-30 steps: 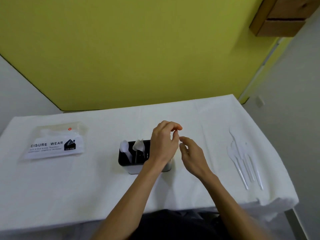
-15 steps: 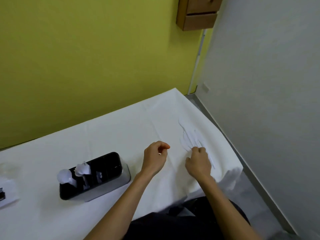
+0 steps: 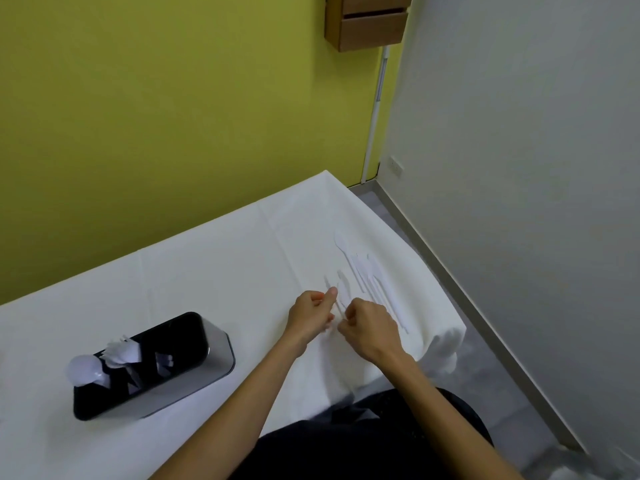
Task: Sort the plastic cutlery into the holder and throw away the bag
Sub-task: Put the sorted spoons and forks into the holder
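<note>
Black rectangular cutlery holder with a brushed metal base point(image 3: 194, 344) stands at the near left of the white-covered bench point(image 3: 214, 258); a white plastic spoon point(image 3: 83, 370) and white forks point(image 3: 123, 351) stand upright in its left compartments, right compartment apparently vacant. The bag is not in view. Left hand point(image 3: 311, 317), centre: thumb and forefinger pinched on a thin white plastic utensil point(image 3: 334, 299), type not discernible against the cloth. Right hand point(image 3: 369, 329), just beside it: fingers curled loosely closed near the same piece; whether they grip it cannot be told. Loose white plastic cutlery point(image 3: 372, 278) lies flat at the far right, near the bench edge. Assessment: step in hand is collecting one piece. Recommend lifting by the handle, separating it fully from its neighbours, confirming type before choosing a compartment, and seating it handle down
</note>
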Tool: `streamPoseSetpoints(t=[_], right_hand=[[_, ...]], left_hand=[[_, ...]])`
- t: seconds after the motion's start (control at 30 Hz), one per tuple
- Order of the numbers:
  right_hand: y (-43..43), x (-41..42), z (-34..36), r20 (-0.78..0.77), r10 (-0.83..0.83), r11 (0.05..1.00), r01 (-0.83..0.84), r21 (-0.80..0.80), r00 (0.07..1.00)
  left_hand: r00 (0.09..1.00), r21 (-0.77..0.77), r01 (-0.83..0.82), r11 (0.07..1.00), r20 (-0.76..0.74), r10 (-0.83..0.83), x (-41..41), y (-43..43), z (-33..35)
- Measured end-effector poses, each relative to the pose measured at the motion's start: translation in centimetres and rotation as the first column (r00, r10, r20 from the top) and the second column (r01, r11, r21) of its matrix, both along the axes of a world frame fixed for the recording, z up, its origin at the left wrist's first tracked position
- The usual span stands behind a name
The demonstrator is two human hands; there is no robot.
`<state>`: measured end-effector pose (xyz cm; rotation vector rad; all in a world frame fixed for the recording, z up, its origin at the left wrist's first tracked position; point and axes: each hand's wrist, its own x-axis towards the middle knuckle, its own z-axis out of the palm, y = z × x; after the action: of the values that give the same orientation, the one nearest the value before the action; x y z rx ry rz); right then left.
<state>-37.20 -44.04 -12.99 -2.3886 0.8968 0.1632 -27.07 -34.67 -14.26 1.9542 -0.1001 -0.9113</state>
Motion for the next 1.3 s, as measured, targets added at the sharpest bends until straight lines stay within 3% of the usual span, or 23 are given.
streamPoseSetpoints(t=[0.1,0.17,0.27,0.33,0.47,0.6,0.77,0.93,1.07,1.2,1.3], right_hand=[[0.4,0.1,0.1,0.063,0.071,0.994,-0.076,0.076,0.995],[0.1,-0.3,-0.2,0.078,0.034,0.999,-0.035,0.003,0.996],[-1.0,-1.4,-0.2,-0.051,-0.010,0.986,0.001,-0.167,0.999],[-1.2,-1.8,-0.3,-0.158,0.027,0.987,-0.051,-0.151,0.987],[-0.7,-0.7,-0.4,-0.208,0.092,0.992,-0.108,-0.069,0.974],[-0.2,0.2,0.7,-0.049,0.092,0.995,-0.089,0.052,0.995],[0.3,1.2,1.2,0.038,0.231,0.964,-0.234,0.125,0.972],[-3.1,3.1,-0.9,0.130,-0.045,0.992,0.060,-0.110,0.990],[-3.4,4.5,-2.1,-0.015,-0.032,0.950,0.026,-0.311,0.999],[-3.2,4.9,-0.7,-0.147,0.009,0.949,-0.055,-0.311,0.989],[-3.5,4.8,-0.1,-0.159,0.022,0.959,-0.066,-0.276,0.987]], left_hand=[[0.996,-0.053,-0.078,0.996,-0.047,0.076,0.1,-0.7,0.0],[0.984,-0.073,-0.171,0.983,-0.059,0.167,0.5,-0.8,0.0],[0.955,-0.108,-0.288,0.951,-0.108,0.277,1.3,-0.5,0.1],[0.943,-0.121,-0.318,0.940,-0.140,0.301,1.7,-0.3,-0.1],[0.955,-0.055,-0.253,0.966,-0.172,0.240,1.8,-0.3,-0.6],[0.973,0.011,-0.150,0.989,-0.177,0.149,1.4,-0.4,0.0],[0.993,-0.085,-0.111,0.990,-0.060,0.107,1.4,-0.6,0.1],[0.934,-0.198,-0.344,0.918,-0.172,0.314,2.5,-0.2,0.4],[0.926,-0.206,-0.353,0.913,-0.217,0.310,2.3,-0.1,0.2],[0.941,-0.206,-0.311,0.928,-0.202,0.270,2.5,-0.1,0.4],[0.926,-0.186,-0.339,0.922,-0.242,0.291,3.0,0.1,0.4]])
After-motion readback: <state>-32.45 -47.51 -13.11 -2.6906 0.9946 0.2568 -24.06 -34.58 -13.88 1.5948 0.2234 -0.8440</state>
